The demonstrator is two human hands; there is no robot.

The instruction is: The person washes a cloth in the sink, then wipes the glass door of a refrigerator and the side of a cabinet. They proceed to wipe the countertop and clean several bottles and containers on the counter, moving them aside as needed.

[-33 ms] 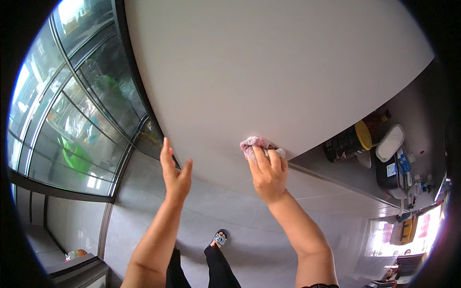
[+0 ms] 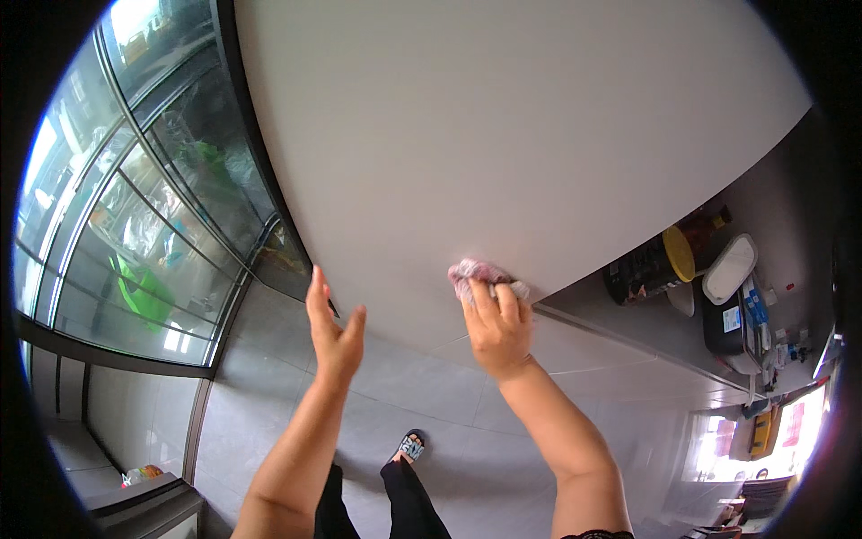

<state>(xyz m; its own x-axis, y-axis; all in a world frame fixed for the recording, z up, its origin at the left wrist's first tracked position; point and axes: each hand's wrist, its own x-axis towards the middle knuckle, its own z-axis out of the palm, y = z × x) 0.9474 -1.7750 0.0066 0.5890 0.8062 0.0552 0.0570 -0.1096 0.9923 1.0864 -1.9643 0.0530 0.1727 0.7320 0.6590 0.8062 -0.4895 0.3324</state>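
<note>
A person's right hand (image 2: pixel 499 340) presses one bunched pink-and-white cloth (image 2: pixel 480 269) against a broad pale panel (image 2: pixel 503 135), close to the panel's lower right corner. The fingers of that hand are bent over the cloth and lie close together, gripping its lower part while the crumpled top shows above them. The left hand (image 2: pixel 334 337) is held open and empty near the panel's lower left edge, its fingers straight and together, its thumb spread well apart; whether the fingertips touch the panel cannot be told.

Beyond the panel's right edge, a dark grey shelf (image 2: pixel 620 316) carries one black tub (image 2: pixel 636 271) with one yellow lid (image 2: pixel 679 253), one white oval lid (image 2: pixel 730 269) just beside it, and one dark box (image 2: pixel 718 331) below. Left of the panel, one green item (image 2: pixel 144 292) shows through glass panes (image 2: pixel 99 305). Below, two black trouser legs (image 2: pixel 411 505) and one patterned sandal (image 2: pixel 410 444) appear over grey floor tiles (image 2: pixel 386 404).
</note>
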